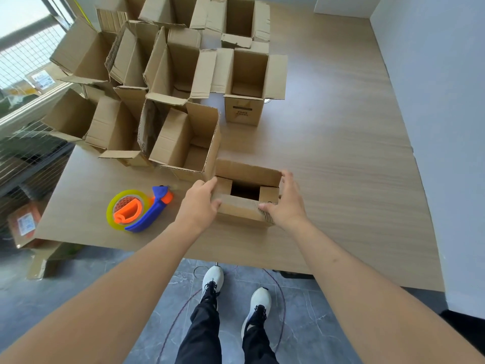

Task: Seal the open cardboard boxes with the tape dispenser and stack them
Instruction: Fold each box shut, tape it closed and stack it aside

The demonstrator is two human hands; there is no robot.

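head view: at the centre of the frame a small cardboard box (245, 198) stands on the wooden counter (341, 153), its top partly folded, with a dark square gap between the flaps. the left hand (200, 203) holds the box's left side, its grip wrapped round that edge with the thumb on the near flap and the fingers over the top. the right hand (286, 200) holds the right side in the same way, its grip closed on the near right corner with the fingers reaching up along the far flap. left of the box, apart from it, the tape dispenser (139, 208) lies on its side on the counter, blue and orange, with a roll of clear yellowish tape. in the upper left of the frame a crowd of open cardboard boxes (168, 74) stands packed together, flaps up; the nearest touches the held box's far left corner. one printed open box (246, 88) stands slightly apart at upper centre. at the bottom, white shoes (236, 290) stand on a grey tiled floor (78, 285).
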